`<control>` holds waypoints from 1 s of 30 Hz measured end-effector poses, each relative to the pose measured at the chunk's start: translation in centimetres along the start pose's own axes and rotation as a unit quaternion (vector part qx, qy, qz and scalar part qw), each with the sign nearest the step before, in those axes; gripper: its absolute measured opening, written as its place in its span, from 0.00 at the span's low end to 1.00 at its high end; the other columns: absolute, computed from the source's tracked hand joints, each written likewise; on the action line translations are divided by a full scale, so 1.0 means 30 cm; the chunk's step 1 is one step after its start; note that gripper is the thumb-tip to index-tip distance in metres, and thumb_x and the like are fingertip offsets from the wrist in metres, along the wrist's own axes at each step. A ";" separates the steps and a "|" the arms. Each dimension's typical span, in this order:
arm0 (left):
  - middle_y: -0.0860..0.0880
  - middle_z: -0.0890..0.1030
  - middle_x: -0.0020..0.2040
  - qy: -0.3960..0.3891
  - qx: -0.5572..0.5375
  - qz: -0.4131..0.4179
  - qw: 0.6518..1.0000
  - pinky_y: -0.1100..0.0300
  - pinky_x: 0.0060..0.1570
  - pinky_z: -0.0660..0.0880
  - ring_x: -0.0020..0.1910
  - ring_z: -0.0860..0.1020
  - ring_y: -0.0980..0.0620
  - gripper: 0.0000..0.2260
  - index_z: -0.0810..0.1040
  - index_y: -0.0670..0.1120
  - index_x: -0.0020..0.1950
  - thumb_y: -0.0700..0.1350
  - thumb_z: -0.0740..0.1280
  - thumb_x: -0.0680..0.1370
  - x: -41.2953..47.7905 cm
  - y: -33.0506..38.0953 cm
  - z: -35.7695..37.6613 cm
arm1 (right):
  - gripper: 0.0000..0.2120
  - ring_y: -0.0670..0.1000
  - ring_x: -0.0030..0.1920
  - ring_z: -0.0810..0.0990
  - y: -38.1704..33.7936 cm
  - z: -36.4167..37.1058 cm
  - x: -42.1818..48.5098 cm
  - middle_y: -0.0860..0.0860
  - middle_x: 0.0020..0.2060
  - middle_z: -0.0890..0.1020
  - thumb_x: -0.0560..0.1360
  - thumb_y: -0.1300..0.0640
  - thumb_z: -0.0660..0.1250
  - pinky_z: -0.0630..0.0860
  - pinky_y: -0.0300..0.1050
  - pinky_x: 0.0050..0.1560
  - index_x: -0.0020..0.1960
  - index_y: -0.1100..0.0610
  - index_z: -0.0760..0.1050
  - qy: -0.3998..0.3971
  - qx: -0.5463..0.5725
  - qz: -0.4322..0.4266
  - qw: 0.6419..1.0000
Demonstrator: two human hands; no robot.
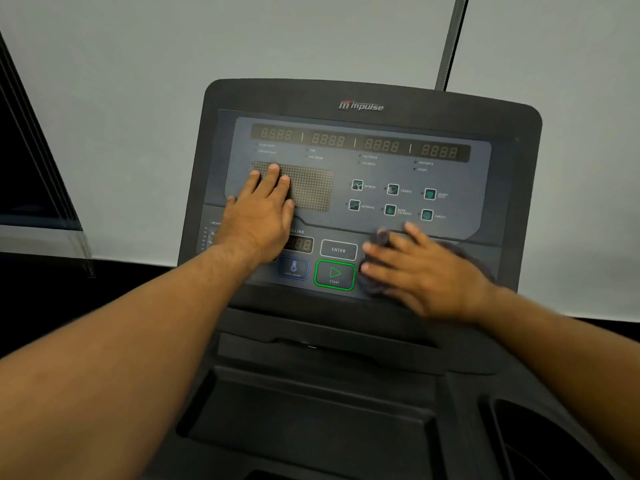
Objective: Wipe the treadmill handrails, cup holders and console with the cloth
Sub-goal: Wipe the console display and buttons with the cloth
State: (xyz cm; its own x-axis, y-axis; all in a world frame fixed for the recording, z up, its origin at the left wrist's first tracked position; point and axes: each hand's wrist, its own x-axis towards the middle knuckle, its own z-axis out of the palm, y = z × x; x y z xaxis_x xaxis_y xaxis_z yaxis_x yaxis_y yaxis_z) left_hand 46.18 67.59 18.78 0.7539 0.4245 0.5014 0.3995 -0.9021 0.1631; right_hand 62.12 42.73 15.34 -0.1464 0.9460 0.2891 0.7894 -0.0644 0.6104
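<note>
The dark treadmill console [367,109] fills the middle of the head view, tilted towards me, with digit displays along its top and buttons below. My left hand [263,216] lies flat and empty on the console's left side, fingers over the dotted display panel. My right hand [426,271] presses a dark grey cloth [375,287] against the lower right of the console, just right of the green START button [334,275]. The hand is blurred and most of the cloth is hidden under it. A round cup holder [540,441] shows at the bottom right. No handrail is in view.
A recessed tray [311,410] sits below the console, between my forearms. Pale blinds hang behind the console, with a thin cord [450,43] running down at the upper right. A dark window area [24,168] is at the far left.
</note>
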 end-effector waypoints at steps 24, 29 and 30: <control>0.48 0.48 0.81 -0.007 -0.022 -0.031 0.999 0.40 0.75 0.53 0.79 0.47 0.45 0.25 0.51 0.46 0.79 0.53 0.48 0.84 -0.011 0.043 0.009 | 0.25 0.65 0.70 0.65 0.150 -0.071 -0.210 0.58 0.73 0.67 0.80 0.44 0.50 0.54 0.68 0.70 0.74 0.54 0.64 -0.031 -0.009 0.199 0.980; 0.48 0.48 0.81 -0.009 -0.035 -0.039 0.999 0.39 0.75 0.53 0.79 0.47 0.44 0.25 0.51 0.46 0.79 0.52 0.49 0.84 -0.008 0.046 0.008 | 0.27 0.66 0.69 0.67 -0.021 -0.034 0.030 0.58 0.72 0.68 0.79 0.45 0.52 0.54 0.69 0.70 0.71 0.59 0.69 0.019 0.000 0.207 0.978; 0.48 0.48 0.80 -0.010 -0.044 -0.038 0.998 0.39 0.75 0.52 0.79 0.47 0.44 0.25 0.52 0.45 0.79 0.52 0.49 0.84 -0.006 0.046 0.007 | 0.28 0.65 0.70 0.66 -0.074 -0.025 0.081 0.58 0.72 0.68 0.78 0.44 0.51 0.53 0.69 0.70 0.71 0.59 0.69 0.024 0.017 0.190 0.981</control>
State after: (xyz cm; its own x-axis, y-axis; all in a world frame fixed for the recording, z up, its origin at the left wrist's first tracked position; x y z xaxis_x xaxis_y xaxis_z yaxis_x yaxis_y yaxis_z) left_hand 46.71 66.29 18.74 0.7339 0.4925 0.4678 0.4091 -0.8703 0.2744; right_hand 59.56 44.92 15.25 0.1348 0.8400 0.5256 0.8121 -0.3976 0.4272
